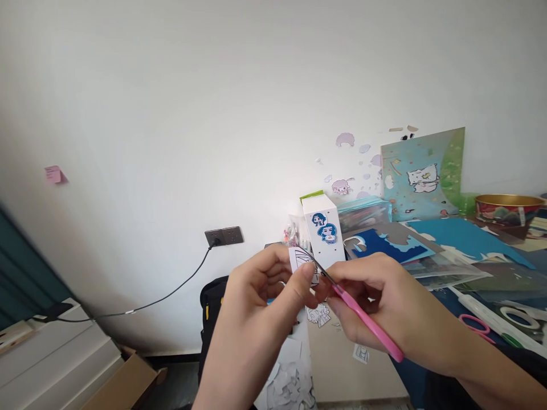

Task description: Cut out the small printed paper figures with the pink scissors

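Pinched between the fingers and thumb of my left hand (273, 296) is a small piece of white paper (302, 261) printed with black line art. My right hand (376, 290) is closed around pink-handled scissors (363, 319), seen nearly edge-on. Their thin dark blades lie along the right edge of the paper, and the hands almost meet there. Below them, a line-drawn paper cutout (318, 315) and a smaller printed piece (361, 353) rest on a beige board (342, 378). My fingers hide part of the paper and the scissors' finger loops.
White paper scraps (290, 387) are heaped below my left hand. A white box (322, 228) with blue-haired stickers stands by the wall. Right of it lie blue sheets (465, 236), pink scissor loops (476, 326), a tape roll (519, 317) and a round tin (508, 209).
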The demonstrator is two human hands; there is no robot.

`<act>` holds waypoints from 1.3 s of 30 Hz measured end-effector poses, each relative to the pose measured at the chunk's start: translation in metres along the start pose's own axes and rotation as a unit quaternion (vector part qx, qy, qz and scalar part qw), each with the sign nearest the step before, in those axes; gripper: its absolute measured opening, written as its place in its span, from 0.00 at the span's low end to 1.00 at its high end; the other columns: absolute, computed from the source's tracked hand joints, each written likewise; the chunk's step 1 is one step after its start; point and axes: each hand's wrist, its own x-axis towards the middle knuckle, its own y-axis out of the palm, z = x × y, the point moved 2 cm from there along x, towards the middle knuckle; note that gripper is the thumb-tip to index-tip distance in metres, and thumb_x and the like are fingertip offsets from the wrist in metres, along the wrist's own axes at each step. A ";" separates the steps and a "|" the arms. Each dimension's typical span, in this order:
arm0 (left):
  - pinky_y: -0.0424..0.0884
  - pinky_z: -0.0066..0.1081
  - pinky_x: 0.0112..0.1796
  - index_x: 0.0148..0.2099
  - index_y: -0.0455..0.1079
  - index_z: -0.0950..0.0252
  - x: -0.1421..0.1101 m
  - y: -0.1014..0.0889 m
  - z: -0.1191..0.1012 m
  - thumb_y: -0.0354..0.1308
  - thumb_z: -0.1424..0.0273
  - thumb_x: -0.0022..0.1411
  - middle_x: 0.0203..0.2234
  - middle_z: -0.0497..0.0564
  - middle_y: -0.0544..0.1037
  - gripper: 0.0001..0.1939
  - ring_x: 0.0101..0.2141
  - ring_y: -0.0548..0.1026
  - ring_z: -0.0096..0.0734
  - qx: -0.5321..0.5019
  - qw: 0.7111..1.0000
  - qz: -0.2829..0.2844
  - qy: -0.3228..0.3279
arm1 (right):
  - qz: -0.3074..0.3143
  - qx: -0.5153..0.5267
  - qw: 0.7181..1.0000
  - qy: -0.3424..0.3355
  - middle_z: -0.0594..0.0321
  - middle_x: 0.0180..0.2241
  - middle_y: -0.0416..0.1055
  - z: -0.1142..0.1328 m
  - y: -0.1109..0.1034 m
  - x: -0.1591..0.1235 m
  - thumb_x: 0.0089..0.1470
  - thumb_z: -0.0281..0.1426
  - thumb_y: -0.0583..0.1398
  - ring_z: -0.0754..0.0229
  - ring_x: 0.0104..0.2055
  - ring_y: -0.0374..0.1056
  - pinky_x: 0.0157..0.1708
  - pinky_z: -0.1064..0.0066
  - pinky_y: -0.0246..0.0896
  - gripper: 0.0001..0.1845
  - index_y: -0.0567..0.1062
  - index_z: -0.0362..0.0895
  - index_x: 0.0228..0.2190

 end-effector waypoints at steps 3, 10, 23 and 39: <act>0.60 0.16 0.22 0.28 0.67 0.63 0.000 0.000 0.003 0.54 0.68 0.62 0.20 0.42 0.72 0.10 0.23 0.67 0.18 -0.001 1.000 -0.009 0.000 | 0.003 0.001 1.000 0.005 0.72 0.20 0.47 0.002 0.001 -0.001 0.44 0.17 0.54 0.69 0.22 0.42 0.17 0.77 0.39 0.11 0.61 0.43 0.20; 0.59 0.17 0.21 0.27 0.66 0.63 -0.003 0.003 0.000 0.56 0.72 0.60 0.19 0.42 0.71 0.08 0.21 0.65 0.18 -0.039 0.999 0.002 0.010 | 0.010 -0.010 1.000 -0.015 0.72 0.20 0.48 0.000 0.002 -0.002 0.44 0.18 0.57 0.70 0.22 0.44 0.17 0.78 0.40 0.09 0.64 0.43 0.22; 0.55 0.20 0.18 0.23 0.64 0.64 -0.010 0.012 -0.010 0.55 0.75 0.55 0.14 0.42 0.69 0.10 0.18 0.64 0.21 -0.031 0.993 -0.111 0.006 | 0.020 0.002 0.998 -0.054 0.73 0.19 0.49 0.001 0.000 -0.004 0.42 0.16 0.57 0.71 0.20 0.44 0.16 0.79 0.39 0.08 0.71 0.40 0.25; 0.54 0.21 0.18 0.22 0.65 0.63 -0.011 0.011 -0.009 0.55 0.74 0.55 0.14 0.42 0.69 0.09 0.17 0.63 0.20 -0.030 0.993 -0.118 0.000 | 0.039 -0.001 0.998 -0.039 0.72 0.19 0.51 -0.001 0.000 -0.003 0.40 0.16 0.58 0.71 0.20 0.45 0.17 0.78 0.40 0.11 0.71 0.42 0.26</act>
